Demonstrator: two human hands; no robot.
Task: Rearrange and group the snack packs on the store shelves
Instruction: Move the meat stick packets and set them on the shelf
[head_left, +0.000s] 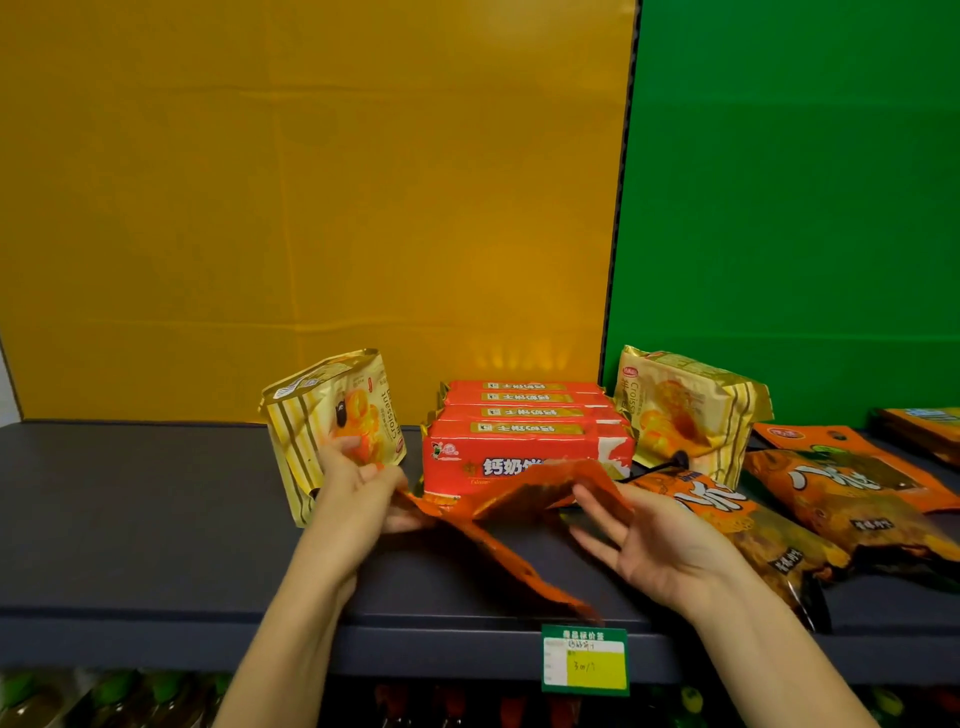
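An orange snack pack (519, 525), blurred, is held edge-on between my two hands above the dark shelf (130, 519). My left hand (358, 493) pinches its left end. My right hand (644, 540) has straight, spread fingers against its right end. Behind it stands a row of red biscuit packs (524, 441). A yellow croissant bag (332, 421) stands upright just behind my left hand. A second croissant bag (685, 410) stands right of the red packs.
Several orange snack bags (831, 499) lie flat on the right part of the shelf. A green price tag (584, 660) hangs on the shelf's front edge. Yellow and green back panels rise behind. Bottles show on the shelf below.
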